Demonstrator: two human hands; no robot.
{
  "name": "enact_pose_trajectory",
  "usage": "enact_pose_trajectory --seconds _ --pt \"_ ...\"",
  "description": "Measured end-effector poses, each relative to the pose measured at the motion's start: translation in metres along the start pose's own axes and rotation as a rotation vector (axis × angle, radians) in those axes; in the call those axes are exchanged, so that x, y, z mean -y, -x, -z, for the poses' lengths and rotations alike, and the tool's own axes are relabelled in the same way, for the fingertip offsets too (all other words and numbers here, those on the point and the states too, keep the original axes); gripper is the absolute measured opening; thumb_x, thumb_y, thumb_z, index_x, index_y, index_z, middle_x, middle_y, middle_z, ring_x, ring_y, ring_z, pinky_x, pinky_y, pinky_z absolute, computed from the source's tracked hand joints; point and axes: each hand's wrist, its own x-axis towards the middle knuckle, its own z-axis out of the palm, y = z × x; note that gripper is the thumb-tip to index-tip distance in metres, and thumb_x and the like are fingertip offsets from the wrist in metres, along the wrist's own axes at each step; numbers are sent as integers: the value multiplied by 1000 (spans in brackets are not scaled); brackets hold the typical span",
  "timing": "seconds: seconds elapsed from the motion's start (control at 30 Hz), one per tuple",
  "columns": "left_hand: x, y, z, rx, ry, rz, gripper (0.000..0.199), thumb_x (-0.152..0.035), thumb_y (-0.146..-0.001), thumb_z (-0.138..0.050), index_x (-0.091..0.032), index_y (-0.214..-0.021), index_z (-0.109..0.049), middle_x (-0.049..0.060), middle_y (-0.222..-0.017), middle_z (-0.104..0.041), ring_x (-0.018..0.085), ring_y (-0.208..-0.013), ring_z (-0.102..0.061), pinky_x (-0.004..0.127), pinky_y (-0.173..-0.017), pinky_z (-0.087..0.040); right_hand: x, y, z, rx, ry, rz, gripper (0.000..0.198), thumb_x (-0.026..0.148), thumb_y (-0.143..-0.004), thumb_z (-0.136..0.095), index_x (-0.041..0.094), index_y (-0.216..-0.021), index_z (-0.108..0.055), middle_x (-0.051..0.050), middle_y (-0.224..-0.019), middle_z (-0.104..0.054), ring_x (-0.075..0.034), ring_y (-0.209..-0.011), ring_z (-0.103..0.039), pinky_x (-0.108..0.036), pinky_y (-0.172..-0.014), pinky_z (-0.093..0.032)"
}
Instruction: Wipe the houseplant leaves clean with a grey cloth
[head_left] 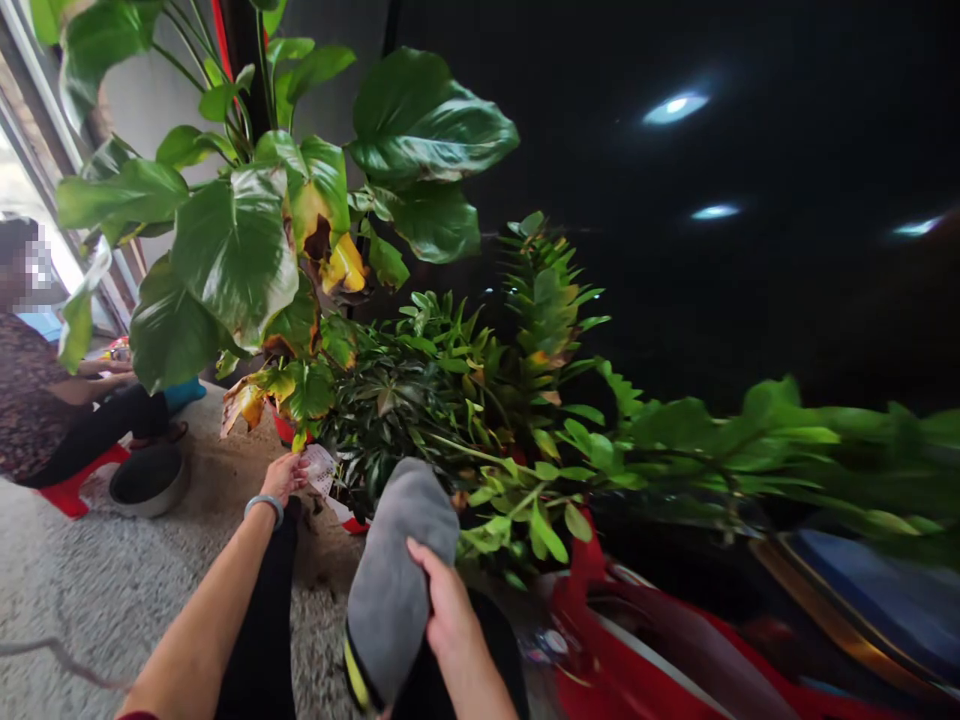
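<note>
My right hand (pixel 450 605) grips a grey insole (pixel 405 570), thumb lying over its soft face. A strip of black and bright yellow shows along the lower left edge of the insole, above my dark trouser leg. Farther forward, my left hand (pixel 283 478), with a grey bangle (pixel 267 508) on the wrist, is at the near edge of a white perforated plastic piece (pixel 321 470). Its fingers look bent together; whether they grip that piece or something small cannot be made out.
Large-leaved potted plants (pixel 232 250) and lower bushy ones (pixel 405 390) stand ahead along a dark glossy wall (pixel 750 120). A red bag (pixel 600 620) is at lower right. On the left, another person (pixel 37 390) sits on a red stool (pixel 75 482) beside a dark basin (pixel 148 482).
</note>
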Motion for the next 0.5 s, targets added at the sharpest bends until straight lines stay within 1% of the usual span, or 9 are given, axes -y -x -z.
enact_pose_trajectory --seconds 0.03,0.07,0.1,0.2,0.27,0.3,0.33,0.4,0.5 --pt "0 -1 1 -1 2 -1 17 -30 -83 -75 -16 -90 -68 3 -76 -67 10 -55 -58 23 -56 -51 -7 9 6 -3 42 22 35 41 -47 -88 21 -72 -75 -9 -70 -78 -38 -81 -77 -47 -72 -64" --pt "0 -1 1 -2 4 -1 18 -31 -83 -76 -16 -90 -68 2 -76 -67 10 -55 -59 23 -56 -51 -7 17 9 -13 72 62 37 41 -47 -88 20 -74 -76 -9 -74 -79 -37 -82 -77 -46 -74 -64" --pt "1 -2 1 -4 6 -2 19 -32 -83 -76 -16 -91 -68 2 -75 -67 10 -55 -59 23 -57 -51 0 23 10 -26 85 114 38 41 -48 -88 19 -77 -76 -9 -77 -80 -37 -83 -77 -45 -75 -64" --pt "2 -1 0 -5 13 -13 20 -33 -84 -75 -16 -93 -68 2 -75 -66 10 -54 -58 23 -56 -51 48 24 -4 -81 -20 325 46 40 -50 -86 18 -89 -76 -8 -85 -81 -34 -88 -76 -45 -79 -63" --pt "3 1 -3 4 10 -20 20 -32 -85 -73 -15 -95 -69 3 -74 -66 10 -54 -58 22 -55 -50 82 14 -21 -135 -138 462 50 36 -48 -85 18 -93 -74 -6 -90 -81 -31 -94 -75 -42 -82 -62" --pt "3 2 -5 11 6 -22 20 -31 -86 -72 -14 -96 -70 3 -74 -66 10 -54 -58 21 -54 -50 92 8 -30 -153 -176 498 50 35 -47 -84 19 -93 -73 -5 -91 -80 -30 -96 -74 -40 -83 -62" --pt "4 2 -7 18 1 -22 19 -31 -87 -71 -14 -96 -70 3 -75 -66 10 -55 -58 21 -54 -50 96 3 -37 -159 -192 501 48 34 -46 -83 19 -90 -72 -5 -89 -80 -30 -97 -74 -40 -84 -62" --pt "4 4 -10 31 -14 -19 16 -29 -88 -69 -15 -94 -70 3 -77 -66 10 -55 -57 20 -54 -49 85 -6 -43 -120 -159 417 42 35 -46 -82 20 -84 -71 -6 -83 -79 -31 -94 -74 -40 -83 -62" --pt "7 9 -14 70 -50 -4 14 -29 -84 -73 -16 -90 -71 5 -81 -69 11 -58 -58 22 -56 -49 33 -4 -29 16 -11 180 35 41 -52 -81 20 -79 -72 -9 -75 -78 -35 -88 -76 -45 -79 -63"
